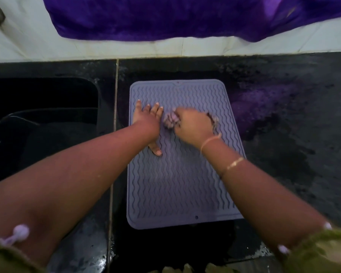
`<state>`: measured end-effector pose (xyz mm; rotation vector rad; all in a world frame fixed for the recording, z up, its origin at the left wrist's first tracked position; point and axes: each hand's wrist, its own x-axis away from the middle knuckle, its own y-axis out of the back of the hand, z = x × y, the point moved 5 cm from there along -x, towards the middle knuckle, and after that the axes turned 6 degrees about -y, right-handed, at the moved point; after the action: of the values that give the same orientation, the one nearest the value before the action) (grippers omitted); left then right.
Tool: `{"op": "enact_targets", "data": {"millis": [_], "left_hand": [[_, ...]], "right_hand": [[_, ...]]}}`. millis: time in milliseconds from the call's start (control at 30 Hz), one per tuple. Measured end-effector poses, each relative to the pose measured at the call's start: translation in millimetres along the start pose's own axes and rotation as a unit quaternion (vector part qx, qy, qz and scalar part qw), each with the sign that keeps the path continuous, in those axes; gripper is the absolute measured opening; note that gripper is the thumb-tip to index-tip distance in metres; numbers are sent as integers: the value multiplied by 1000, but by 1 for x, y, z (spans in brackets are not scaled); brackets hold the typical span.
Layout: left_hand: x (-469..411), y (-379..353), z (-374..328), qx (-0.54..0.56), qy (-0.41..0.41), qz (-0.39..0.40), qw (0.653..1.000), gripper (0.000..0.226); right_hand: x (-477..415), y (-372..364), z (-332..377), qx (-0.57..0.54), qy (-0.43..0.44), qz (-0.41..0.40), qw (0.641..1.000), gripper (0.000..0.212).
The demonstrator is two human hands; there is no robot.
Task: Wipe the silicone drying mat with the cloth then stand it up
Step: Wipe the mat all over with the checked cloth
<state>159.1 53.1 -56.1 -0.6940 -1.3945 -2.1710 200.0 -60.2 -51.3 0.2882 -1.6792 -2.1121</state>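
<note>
The lavender, wavy-ridged rectangular silicone drying mat [181,184] lies flat on the black speckled worktop [283,154], under both hands. The left hand [147,123] rests on it palm down, fingers straight and spread apart. Just beside it, the right hand [192,126] has its fingers curled tightly around a crumpled pale purple-grey cloth [170,121], pressed onto the mat. Beyond the left hand's outer side sits a dark sink [37,115].
</note>
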Motion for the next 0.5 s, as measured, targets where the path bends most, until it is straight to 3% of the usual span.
{"op": "enact_targets", "data": {"millis": [233, 367, 433, 500], "left_hand": [[8, 7, -2, -15, -1, -14, 1000, 144], [17, 8, -5, -49, 2, -29, 998, 138], [25, 11, -12, -79, -5, -72, 994, 127], [34, 12, -23, -85, -40, -131, 987, 101]], "right_hand": [[118, -15, -6, 18, 61, 27, 998, 46], [148, -18, -6, 23, 63, 10, 998, 45], [138, -15, -4, 19, 55, -16, 998, 43], [114, -7, -1, 4, 43, -72, 996, 37]]}}
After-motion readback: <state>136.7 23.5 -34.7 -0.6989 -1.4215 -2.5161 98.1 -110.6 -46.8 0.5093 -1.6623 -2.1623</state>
